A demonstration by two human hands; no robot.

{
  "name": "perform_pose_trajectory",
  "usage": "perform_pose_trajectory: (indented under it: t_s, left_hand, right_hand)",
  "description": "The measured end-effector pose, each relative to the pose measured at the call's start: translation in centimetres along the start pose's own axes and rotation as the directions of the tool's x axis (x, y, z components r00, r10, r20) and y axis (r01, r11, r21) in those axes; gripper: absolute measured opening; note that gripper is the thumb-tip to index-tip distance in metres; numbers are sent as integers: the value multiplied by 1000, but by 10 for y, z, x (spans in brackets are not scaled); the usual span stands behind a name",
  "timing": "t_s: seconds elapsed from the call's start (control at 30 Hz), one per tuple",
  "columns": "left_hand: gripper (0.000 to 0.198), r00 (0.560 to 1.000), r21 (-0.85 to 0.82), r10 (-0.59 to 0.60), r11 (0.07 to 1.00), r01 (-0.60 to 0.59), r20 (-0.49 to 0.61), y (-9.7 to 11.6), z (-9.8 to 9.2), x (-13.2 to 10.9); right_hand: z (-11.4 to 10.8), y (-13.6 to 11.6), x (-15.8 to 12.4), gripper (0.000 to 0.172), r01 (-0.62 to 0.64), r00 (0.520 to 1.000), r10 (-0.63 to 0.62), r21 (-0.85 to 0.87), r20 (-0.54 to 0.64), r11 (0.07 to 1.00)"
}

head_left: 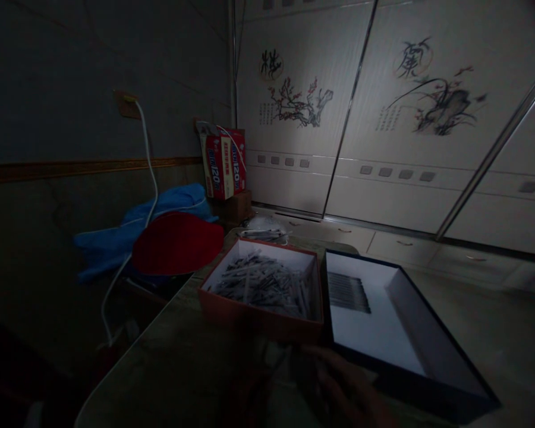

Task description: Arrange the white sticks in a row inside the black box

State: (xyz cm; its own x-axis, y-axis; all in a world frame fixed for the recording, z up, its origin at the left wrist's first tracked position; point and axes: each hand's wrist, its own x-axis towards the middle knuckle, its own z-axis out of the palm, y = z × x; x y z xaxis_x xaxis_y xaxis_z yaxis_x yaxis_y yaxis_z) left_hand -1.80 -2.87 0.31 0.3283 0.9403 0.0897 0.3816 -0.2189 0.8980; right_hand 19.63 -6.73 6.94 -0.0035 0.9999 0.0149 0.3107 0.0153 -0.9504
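My right hand (348, 383) is at the bottom of the view, just in front of the boxes. Its fingers are bent together around something dark that I cannot make out. Left of it, my left hand (247, 386) is a dim, blurred shape whose fingers are lost in shadow. A thin dark piece seems to lie between the hands. Beyond them stands an orange-red box (261, 321) heaped with loose slim pieces (263, 282), pale and dark, like pen parts. Beside it a dark-blue box (410, 351) with a white inside holds a neat row of slim dark sticks (348, 292).
The boxes stand on a table (169, 351) with a rounded edge. A clear bag of slim pieces (265, 230) lies behind them. To the left are a red round item (178, 244), blue cloth (169, 202) and a white cord (145, 134). A red carton (225, 163) stands by the cabinet.
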Motion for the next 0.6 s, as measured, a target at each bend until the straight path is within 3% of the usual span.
perform_pose_trajectory:
  t_s: [0.13, 0.23, 0.33, 0.47, 0.6]
  left_hand:
    - [30, 994, 93, 88, 991, -94, 67, 15, -16, 3]
    - [29, 986, 165, 132, 975, -148, 105, 22, -25, 2]
    - [29, 977, 226, 165, 955, -193, 134, 25, -28, 0]
    - [29, 967, 297, 197, 925, -238, 162, 25, -28, -2]
    - [29, 960, 363, 216, 893, -267, 177, 21, -29, -1]
  right_hand:
    - [0, 28, -8, 50, 31, 994, -46, -138, -102, 990]
    - [4, 39, -11, 43, 20, 985, -47, -165, -165, 986]
    - [7, 36, -9, 35, 82, 976, -113, -168, -184, 982]
    - [8, 24, -8, 27, 94, 986, -120, -201, -119, 975]
    - [6, 25, -13, 25, 81, 973, -129, -243, -191, 967]
